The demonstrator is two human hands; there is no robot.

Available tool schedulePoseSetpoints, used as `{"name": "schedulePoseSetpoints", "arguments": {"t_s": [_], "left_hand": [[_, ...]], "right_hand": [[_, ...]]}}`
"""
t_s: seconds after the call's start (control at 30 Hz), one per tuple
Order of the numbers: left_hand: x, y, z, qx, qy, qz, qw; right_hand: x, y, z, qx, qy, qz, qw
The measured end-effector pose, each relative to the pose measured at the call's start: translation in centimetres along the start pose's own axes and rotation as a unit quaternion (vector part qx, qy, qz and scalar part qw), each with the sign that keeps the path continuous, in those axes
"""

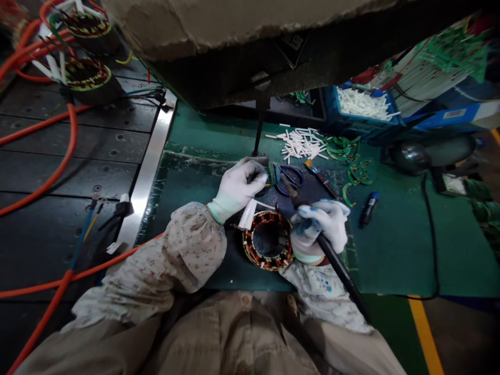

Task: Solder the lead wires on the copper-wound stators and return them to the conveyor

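My right hand, in a white glove stained blue, is wrapped round a soldering iron. A thick black cable trails back from it past my sleeve, and its tip points up and left. My left hand, also gloved, has its fingers curled and pinched near a small dark green piece; what lies inside the fingers is hidden. Between and just below the hands lies a motor stator with copper windings. White sleeves stick out from its upper left side. Blue-handled scissors lie behind the iron.
White tubes are heaped at the back, beside curved green circuit boards. A brush and a dark marker lie to the right. A blue bin holds more tubes. Orange hoses and other stators are on the left.
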State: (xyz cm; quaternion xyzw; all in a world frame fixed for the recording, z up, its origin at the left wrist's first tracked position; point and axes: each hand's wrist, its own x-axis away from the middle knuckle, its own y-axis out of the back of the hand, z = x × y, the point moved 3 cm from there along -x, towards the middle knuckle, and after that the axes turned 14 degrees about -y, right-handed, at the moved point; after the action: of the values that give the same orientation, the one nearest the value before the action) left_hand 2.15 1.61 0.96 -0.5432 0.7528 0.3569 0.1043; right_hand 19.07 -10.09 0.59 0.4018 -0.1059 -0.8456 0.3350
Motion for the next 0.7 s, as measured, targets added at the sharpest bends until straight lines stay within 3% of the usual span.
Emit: {"name": "schedulePoseSetpoints", "arguments": {"t_s": [0.1,0.17,0.27,0.33,0.4,0.47,0.53,0.63,0.7], "left_hand": [[0.0,0.0,-0.1,0.001,-0.003,-0.004,1.0],[0.0,0.0,-0.1,-0.001,-0.002,-0.005,1.0],[0.0,0.0,0.0,-0.005,0.0,-0.006,1.0],[0.0,0.0,0.1,-0.006,-0.004,-0.004,1.0],[0.0,-0.1,0.1,-0.007,-0.008,-0.002,1.0],[0.0,-0.1,0.1,-0.003,-0.01,-0.005,1.0],[0.0,-0.1,0.0,0.007,-0.011,-0.01,1.0],[0.0,-0.1,0.0,0.013,-0.012,-0.012,1.0],[0.0,-0.2,0.1,0.014,-0.014,-0.013,1.0]], "right_hand": [[-2.5,0.5,-2.3,0.032,-0.006,-0.094,0.995],[-4.1,1.5,-6.5,0.128,-0.108,-0.077,0.983],[-4.6,5.2,-13.8,0.311,-0.262,-0.079,0.91],[-4.1,7.9,-17.1,0.324,-0.279,-0.067,0.901],[-3.3,10.3,-18.6,0.314,-0.274,-0.059,0.907],[-2.6,11.8,-18.5,0.298,-0.266,-0.053,0.915],[-1.9,12.2,-16.6,0.244,-0.248,-0.067,0.935],[0.5,10.6,-10.4,0.117,-0.2,-0.11,0.967],[3.4,8.4,-4.8,0.028,-0.182,-0.081,0.98]]}}
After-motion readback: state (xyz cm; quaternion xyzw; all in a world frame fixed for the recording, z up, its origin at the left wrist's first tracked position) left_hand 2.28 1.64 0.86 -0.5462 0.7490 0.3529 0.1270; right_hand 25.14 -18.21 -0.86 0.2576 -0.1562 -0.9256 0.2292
